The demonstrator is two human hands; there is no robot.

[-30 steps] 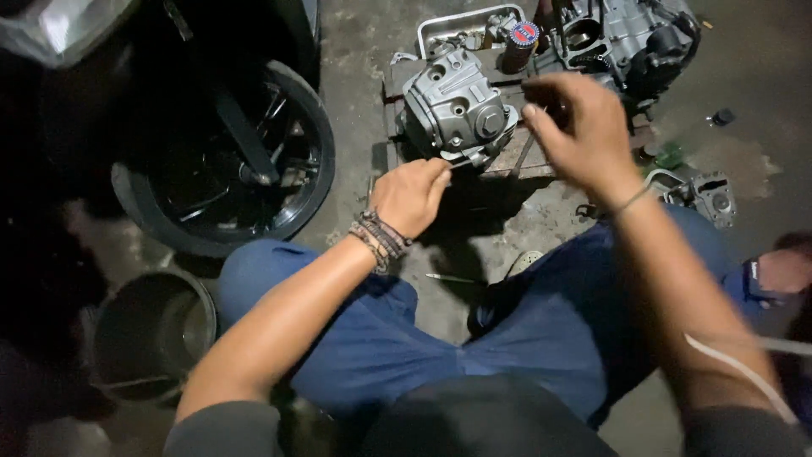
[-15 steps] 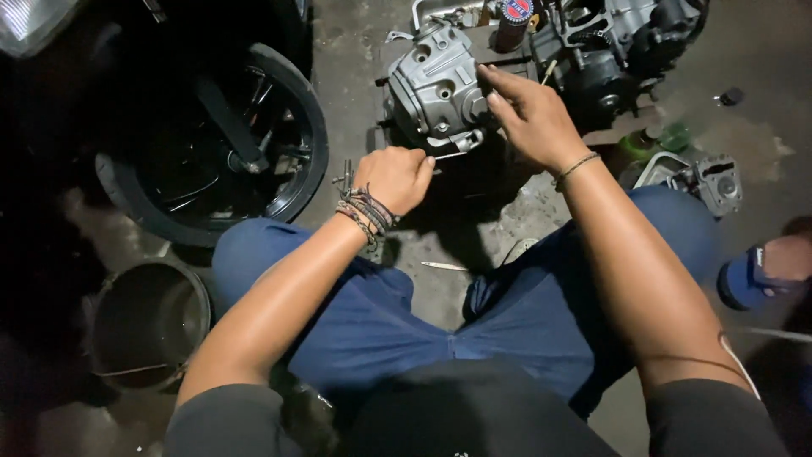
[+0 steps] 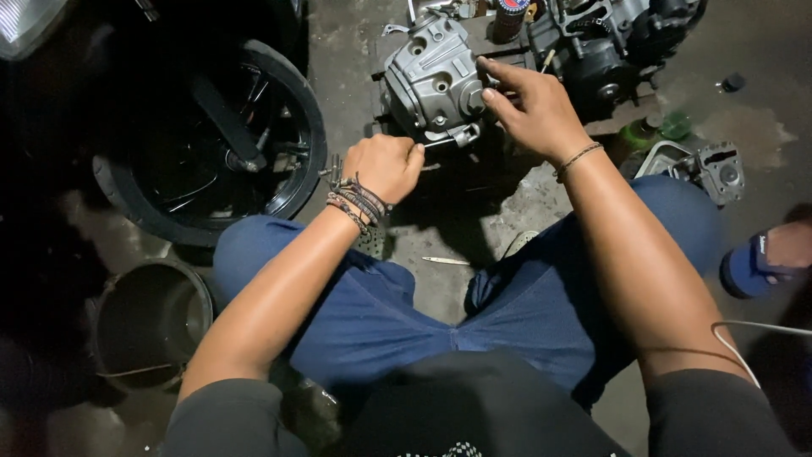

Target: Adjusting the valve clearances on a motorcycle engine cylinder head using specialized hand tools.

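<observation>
Here, hands (image 3: 457, 140) on ribbed grey-metal cylinder head (image 3: 431, 80).

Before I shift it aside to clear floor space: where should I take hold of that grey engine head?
Probably by its two flanks, coming from above. The grey engine head sits with its broad ribbed face up; the right hand already rests on its right side, while the left hand, fisted on a thin tool, sits below it.

Stained concrete floor (image 3: 499, 211) — dim (uneven) light.
</observation>
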